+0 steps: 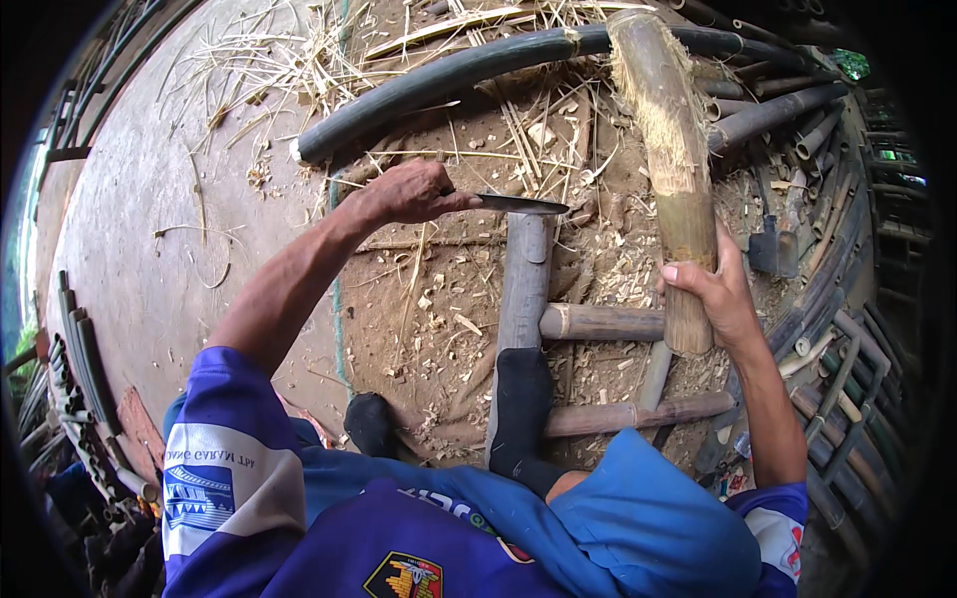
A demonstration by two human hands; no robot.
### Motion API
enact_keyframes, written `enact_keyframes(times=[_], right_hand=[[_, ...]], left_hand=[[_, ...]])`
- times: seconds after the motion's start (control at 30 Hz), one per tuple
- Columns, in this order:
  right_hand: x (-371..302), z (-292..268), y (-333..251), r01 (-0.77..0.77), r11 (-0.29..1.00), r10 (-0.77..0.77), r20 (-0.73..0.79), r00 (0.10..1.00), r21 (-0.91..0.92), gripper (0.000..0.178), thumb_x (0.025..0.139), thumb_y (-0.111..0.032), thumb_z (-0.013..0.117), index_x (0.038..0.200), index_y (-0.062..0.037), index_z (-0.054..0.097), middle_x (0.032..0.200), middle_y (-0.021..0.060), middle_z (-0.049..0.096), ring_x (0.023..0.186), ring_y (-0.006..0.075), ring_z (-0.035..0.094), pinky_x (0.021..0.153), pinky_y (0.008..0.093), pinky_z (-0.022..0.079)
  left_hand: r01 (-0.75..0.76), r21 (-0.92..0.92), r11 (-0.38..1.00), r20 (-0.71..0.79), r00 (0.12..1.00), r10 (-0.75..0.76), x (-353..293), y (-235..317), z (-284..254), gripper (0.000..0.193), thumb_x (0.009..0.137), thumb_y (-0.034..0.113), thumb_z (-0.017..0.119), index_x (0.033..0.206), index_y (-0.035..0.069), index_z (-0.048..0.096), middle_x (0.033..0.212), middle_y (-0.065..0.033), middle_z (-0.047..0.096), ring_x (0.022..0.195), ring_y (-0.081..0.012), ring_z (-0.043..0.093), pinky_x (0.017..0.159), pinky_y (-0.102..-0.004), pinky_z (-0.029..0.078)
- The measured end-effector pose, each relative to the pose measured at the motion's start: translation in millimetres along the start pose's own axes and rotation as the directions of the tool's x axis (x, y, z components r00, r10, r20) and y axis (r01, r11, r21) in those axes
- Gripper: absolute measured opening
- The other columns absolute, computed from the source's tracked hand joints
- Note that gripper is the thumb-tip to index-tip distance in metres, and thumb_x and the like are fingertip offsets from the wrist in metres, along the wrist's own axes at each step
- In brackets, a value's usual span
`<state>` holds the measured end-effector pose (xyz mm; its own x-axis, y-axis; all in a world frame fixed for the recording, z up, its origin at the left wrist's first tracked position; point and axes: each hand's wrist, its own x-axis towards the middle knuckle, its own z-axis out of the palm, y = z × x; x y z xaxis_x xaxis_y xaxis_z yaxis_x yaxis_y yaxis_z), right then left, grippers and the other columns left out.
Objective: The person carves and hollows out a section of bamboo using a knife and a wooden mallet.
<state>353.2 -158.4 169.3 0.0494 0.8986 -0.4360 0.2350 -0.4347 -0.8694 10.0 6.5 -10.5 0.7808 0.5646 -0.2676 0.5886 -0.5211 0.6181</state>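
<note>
My left hand [417, 191] is closed round the handle of a knife [523, 205], its dark narrow blade pointing right over the end of a grey wooden beam [522, 264]. Little of the handle shows. On the right, my right hand [716, 287] grips the near end of a thick bamboo section [686, 204], thumb across its top. The piece slants away from me, its far half roughened and fuzzy with pale fibres. The blade is apart from the piece. One foot in a black sock [523, 389] rests on the beam; the other is on the ground.
A long dark bamboo pole [459, 80] curves across the far side. Pale shavings [289, 65] and chips litter the ground. Bamboo crosspieces [603, 322] join the beam. Stacked bamboo poles [837, 199] line the right, beside a dark metal tool head [773, 249]. More poles [90, 369] lie left.
</note>
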Motion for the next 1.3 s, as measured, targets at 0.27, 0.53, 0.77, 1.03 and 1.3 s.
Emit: enact_keyframes(times=[0.27,0.53,0.77,1.03,1.3], right_hand=[[-1,14,-39,0.158,0.985,-0.160,-0.013,0.987,-0.064,0.080,0.078,-0.017,0.074,0.145,0.0045,0.037,0.107,0.0135,0.061,0.089,0.0176,0.066,0.078,0.0315,0.057],[42,25,27,-0.096,0.762,0.246,0.150,0.958,-0.641,0.076,0.078,-0.015,0.070,0.142,0.0069,0.034,0.108,0.0225,0.062,0.084,0.0280,0.069,0.070,0.0338,0.060],[-6,1,-142,0.461,0.877,-0.480,-0.205,0.853,-0.137,0.056,0.084,-0.023,0.070,0.128,0.0061,0.054,0.098,0.0123,0.064,0.079,0.0138,0.065,0.069,0.0276,0.055],[21,22,-20,-0.151,0.968,0.199,0.247,0.949,-0.200,0.072,0.075,-0.022,0.080,0.131,0.0103,0.048,0.101,0.0152,0.065,0.084,0.0214,0.068,0.074,0.0314,0.058],[-13,27,-110,0.694,0.678,-0.707,-0.478,0.522,-0.244,0.055,0.080,-0.027,0.067,0.119,0.0113,0.055,0.095,0.0206,0.066,0.082,0.0250,0.068,0.077,0.0359,0.058]], left_hand=[[0.203,0.230,0.952,-0.001,0.978,-0.209,-15,17,9,0.065,0.094,0.064,0.058,0.078,0.003,0.073,0.052,-0.0131,0.057,0.046,-0.0281,0.058,0.046,-0.0446,0.047],[0.148,0.242,0.959,0.008,0.988,-0.155,-2,24,14,0.064,0.092,0.064,0.060,0.076,0.003,0.074,0.051,-0.0113,0.055,0.045,-0.0265,0.056,0.045,-0.0435,0.044],[0.134,0.223,0.966,0.003,0.990,-0.138,-12,5,9,0.067,0.089,0.067,0.063,0.071,0.002,0.071,0.052,-0.0128,0.056,0.047,-0.0281,0.058,0.046,-0.0431,0.046],[0.046,0.155,0.987,0.013,0.999,-0.049,9,-10,9,0.071,0.088,0.067,0.064,0.067,-0.001,0.068,0.055,-0.0128,0.058,0.048,-0.0269,0.058,0.047,-0.0428,0.048],[0.001,0.140,0.990,0.056,0.998,-0.009,1,-11,14,0.077,0.089,0.070,0.061,0.061,-0.002,0.061,0.052,-0.0146,0.054,0.048,-0.0294,0.055,0.046,-0.0450,0.045]])
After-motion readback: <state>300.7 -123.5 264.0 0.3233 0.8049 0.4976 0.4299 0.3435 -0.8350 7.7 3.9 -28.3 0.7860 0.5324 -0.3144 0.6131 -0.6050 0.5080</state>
